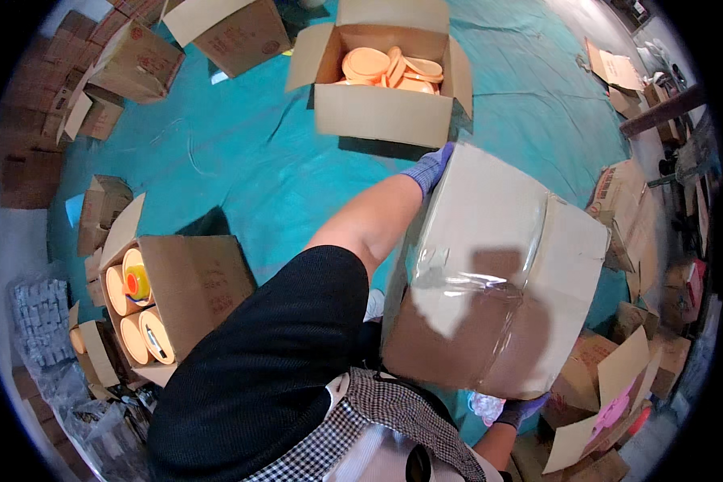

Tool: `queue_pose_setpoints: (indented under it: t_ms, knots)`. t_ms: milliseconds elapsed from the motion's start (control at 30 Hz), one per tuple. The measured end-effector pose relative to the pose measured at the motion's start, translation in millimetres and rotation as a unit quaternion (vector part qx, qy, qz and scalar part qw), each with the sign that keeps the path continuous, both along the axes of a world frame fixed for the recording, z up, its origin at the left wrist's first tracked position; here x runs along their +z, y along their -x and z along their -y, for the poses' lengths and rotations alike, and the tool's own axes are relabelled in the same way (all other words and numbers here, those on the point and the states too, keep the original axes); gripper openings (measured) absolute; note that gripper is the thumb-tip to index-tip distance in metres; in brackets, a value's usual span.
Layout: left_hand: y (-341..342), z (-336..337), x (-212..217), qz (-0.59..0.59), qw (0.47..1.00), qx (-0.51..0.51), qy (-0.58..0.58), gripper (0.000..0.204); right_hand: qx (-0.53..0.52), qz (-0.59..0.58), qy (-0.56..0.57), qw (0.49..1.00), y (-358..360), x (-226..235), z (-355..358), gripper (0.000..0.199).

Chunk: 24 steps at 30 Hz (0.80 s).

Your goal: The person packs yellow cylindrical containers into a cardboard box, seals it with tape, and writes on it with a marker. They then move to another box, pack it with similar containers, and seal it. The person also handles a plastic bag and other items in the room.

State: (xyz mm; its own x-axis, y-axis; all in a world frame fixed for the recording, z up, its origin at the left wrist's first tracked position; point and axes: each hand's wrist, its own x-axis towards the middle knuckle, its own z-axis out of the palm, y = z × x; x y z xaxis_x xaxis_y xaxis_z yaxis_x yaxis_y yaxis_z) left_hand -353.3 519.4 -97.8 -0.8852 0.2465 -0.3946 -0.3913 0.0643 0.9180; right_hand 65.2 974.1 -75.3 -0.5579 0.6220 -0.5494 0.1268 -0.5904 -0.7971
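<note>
A large closed cardboard box, taped along its seam, is held tilted in front of my body. My left hand, in a purple knit glove, reaches forward and grips the box's far left edge. At the near right corner, my right hand, also gloved in purple, is closed against the box, its fingers partly hidden. Beside that hand shows a crumpled pink-and-white item that I cannot make out. Beyond my left hand stands an open cardboard box with orange oval lids inside.
An open box of orange tubs is on the left. More cardboard boxes line the far left. Another open box stands at the near right, by a row of cartons. Teal sheeting covers the floor.
</note>
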Motion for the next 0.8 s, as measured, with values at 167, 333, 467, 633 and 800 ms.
queue_pose_setpoints:
  t_ms: [167, 333, 467, 633, 800]
  knots:
    - [-39, 9, -83, 0.057, 0.956, 0.096, -0.273, 0.049, 0.073, 0.150, -0.088, 0.982, 12, 7, -47, 0.054]
    - [-271, 84, -200, 0.095, 0.977, 0.059, 0.181, 0.047, 0.362, 0.181, -0.554, 0.727, 129, -2, -76, 0.043]
    - [-421, 145, -43, 0.177, 0.940, -0.154, 0.249, 0.047, 0.384, 0.022, -0.606, 0.696, 211, 70, 100, 0.042]
    - [-572, 230, 25, 0.109, 0.946, -0.043, 0.302, 0.032, 0.555, -0.217, -0.424, 0.682, 310, 95, 303, 0.049]
    - [-679, 296, 39, 0.205, 0.823, 0.430, 0.311, 0.039, 0.680, -0.345, -0.391, 0.516, 263, 137, 534, 0.050]
